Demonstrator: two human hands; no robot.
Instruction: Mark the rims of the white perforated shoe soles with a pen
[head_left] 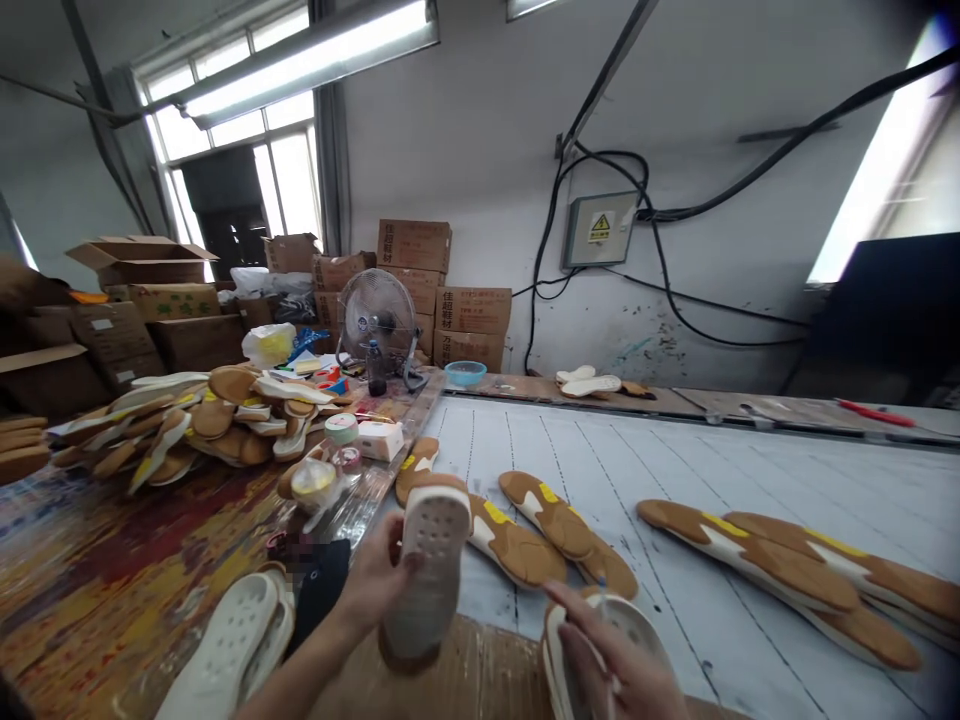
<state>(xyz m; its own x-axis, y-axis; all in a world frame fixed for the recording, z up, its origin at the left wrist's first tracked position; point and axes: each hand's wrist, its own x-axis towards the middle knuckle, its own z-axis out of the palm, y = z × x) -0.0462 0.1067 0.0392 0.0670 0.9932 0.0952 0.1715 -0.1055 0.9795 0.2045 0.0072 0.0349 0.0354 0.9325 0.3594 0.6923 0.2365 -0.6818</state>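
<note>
My left hand (375, 580) grips an insole (433, 560) by its edge, fingers closed round it. The insole stands nearly upright, its white, hole-dotted face towards me and a brown rim showing. Lower right, my right hand (611, 650) is above a white insole (637, 625) with holes, which lies over another. Its fingers are closed on a thin pen-like stick (602, 590), blurred and partly hidden. Brown insoles with yellow and white patches (517, 540) lie just beyond both hands. White perforated insoles (225, 640) lie left of my left forearm.
A large heap of insoles (225, 420) covers the left table. Tape rolls (341, 430), a white box (380, 440), a dark bottle (376, 370) and a fan (379, 315) stand nearby. More insoles (750, 550) lie on the right over a white lined surface (600, 450).
</note>
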